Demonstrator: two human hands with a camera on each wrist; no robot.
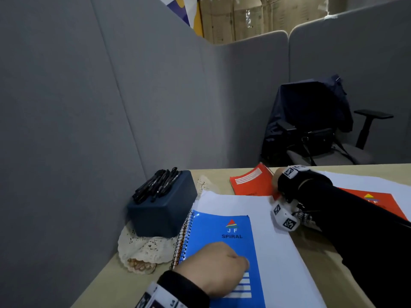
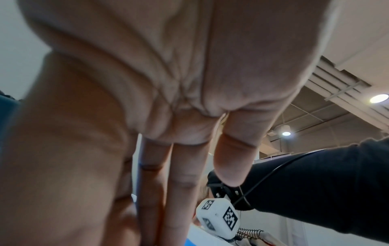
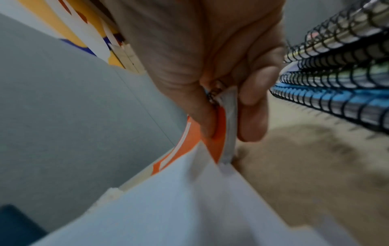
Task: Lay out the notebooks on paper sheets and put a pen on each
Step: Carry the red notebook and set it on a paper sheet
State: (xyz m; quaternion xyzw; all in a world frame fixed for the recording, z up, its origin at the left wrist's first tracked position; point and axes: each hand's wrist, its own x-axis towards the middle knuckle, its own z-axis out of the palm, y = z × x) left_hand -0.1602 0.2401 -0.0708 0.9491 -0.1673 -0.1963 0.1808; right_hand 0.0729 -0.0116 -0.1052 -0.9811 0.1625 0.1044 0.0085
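A blue spiral notebook [image 1: 224,241] lies on a white paper sheet [image 1: 278,245] near the desk's front. My left hand [image 1: 215,267] rests on its cover; in the left wrist view the fingers [image 2: 168,183] run straight down onto the blue cover. Farther back, my right hand [image 1: 275,182] pinches an orange notebook [image 1: 251,183] at its spiral edge. The right wrist view shows thumb and fingers of my right hand [image 3: 226,133] clamped on the orange notebook [image 3: 220,133], lifted at the edge of the paper sheet [image 3: 168,208]. Several black pens [image 1: 155,185] lie on a dark blue box [image 1: 164,214].
A second orange notebook [image 1: 375,203] lies at the right under my forearm, topping a stack of spiral notebooks [image 3: 347,74]. A lace doily [image 1: 142,250] sits under the box. Grey partition walls [image 1: 89,107] close the left and back. An office chair [image 1: 322,130] stands behind the desk.
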